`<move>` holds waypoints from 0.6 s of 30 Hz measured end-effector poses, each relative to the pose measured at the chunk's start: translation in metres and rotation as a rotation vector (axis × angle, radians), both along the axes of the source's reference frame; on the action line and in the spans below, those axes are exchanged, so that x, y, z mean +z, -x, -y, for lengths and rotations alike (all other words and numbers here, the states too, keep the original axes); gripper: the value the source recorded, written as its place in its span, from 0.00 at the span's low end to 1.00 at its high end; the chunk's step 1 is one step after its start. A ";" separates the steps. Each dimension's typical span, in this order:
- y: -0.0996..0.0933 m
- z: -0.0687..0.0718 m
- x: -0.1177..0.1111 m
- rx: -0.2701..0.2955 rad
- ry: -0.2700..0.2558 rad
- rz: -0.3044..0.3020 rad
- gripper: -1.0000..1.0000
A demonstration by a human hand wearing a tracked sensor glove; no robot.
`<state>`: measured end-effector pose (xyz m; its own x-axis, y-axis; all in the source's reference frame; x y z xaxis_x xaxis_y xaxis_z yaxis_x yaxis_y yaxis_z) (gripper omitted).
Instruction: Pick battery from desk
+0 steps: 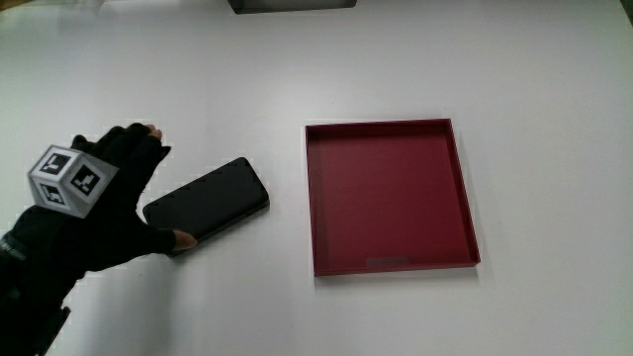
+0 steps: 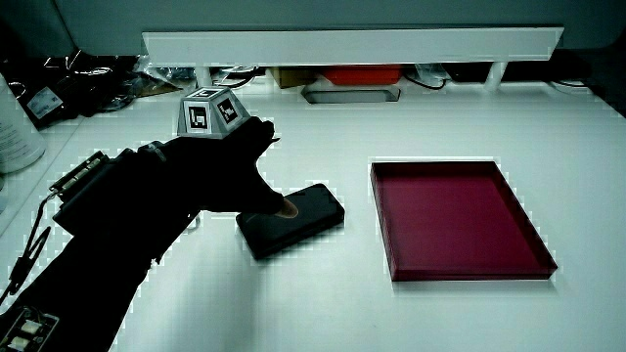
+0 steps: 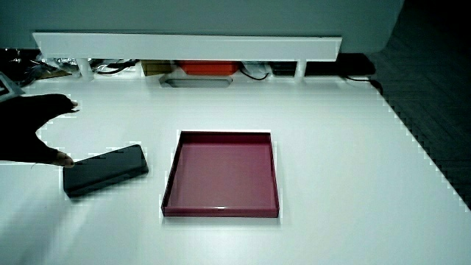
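The flat black battery [image 1: 208, 200] lies on the white table [image 1: 514, 59], just beside an empty red tray [image 1: 310, 198]. The hand [image 1: 109, 203] rests at the battery's end, fingers spread, thumb [image 1: 182, 239] touching it, not gripping.

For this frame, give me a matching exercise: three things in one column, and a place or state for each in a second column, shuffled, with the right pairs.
Things:
1. battery
2. tray
3. hand

Places or states:
A. red, lies beside the battery with nothing in it
B. black and flat, lies on the table between the hand and the tray
C. gloved, at one end of the battery, thumb tip touching it, grip not yet closed

Pairs: 1-B, 2-A, 3-C
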<state>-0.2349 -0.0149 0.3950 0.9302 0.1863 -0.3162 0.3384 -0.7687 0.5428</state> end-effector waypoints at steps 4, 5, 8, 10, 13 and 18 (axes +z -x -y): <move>-0.009 0.001 0.006 -0.032 -0.008 0.030 0.50; -0.008 0.002 0.012 -0.041 0.000 0.020 0.50; -0.003 0.006 0.027 -0.069 0.021 0.030 0.50; 0.002 0.009 0.039 -0.102 0.052 0.026 0.50; 0.005 0.011 0.055 -0.131 0.079 0.017 0.50; 0.003 0.013 0.074 -0.147 0.107 0.053 0.50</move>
